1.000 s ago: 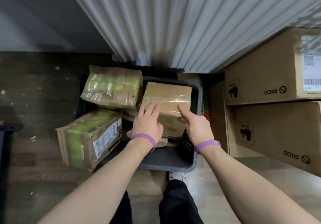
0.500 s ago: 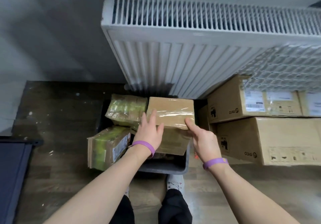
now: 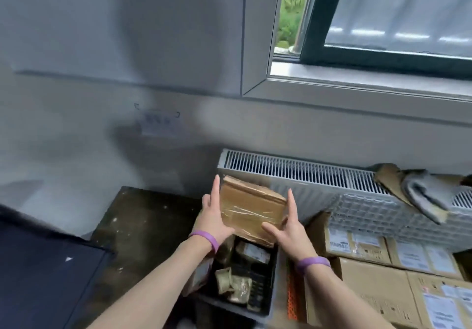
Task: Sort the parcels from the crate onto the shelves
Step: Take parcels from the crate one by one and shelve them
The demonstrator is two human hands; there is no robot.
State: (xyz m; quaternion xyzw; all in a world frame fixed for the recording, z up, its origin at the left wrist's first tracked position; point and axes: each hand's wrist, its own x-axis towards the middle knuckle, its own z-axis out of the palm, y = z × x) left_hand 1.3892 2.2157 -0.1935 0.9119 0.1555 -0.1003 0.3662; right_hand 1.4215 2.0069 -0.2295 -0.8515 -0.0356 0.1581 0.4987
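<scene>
- A taped brown parcel [image 3: 251, 207] is held above the crate [image 3: 265, 300], pressed between the left hand [image 3: 213, 217] and right hand [image 3: 290, 226], fingers straight.
- The dark crate holds several small wrapped parcels [image 3: 236, 286].

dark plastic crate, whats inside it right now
Inside the dark plastic crate lie small tape-wrapped parcels and a labelled packet. The lifted brown cardboard parcel hides its far end.

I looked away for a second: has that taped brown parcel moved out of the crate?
Yes. The brown parcel has gone up: it lay in the dark crate before, and now both hands hold it above the crate, level with the radiator.
</scene>
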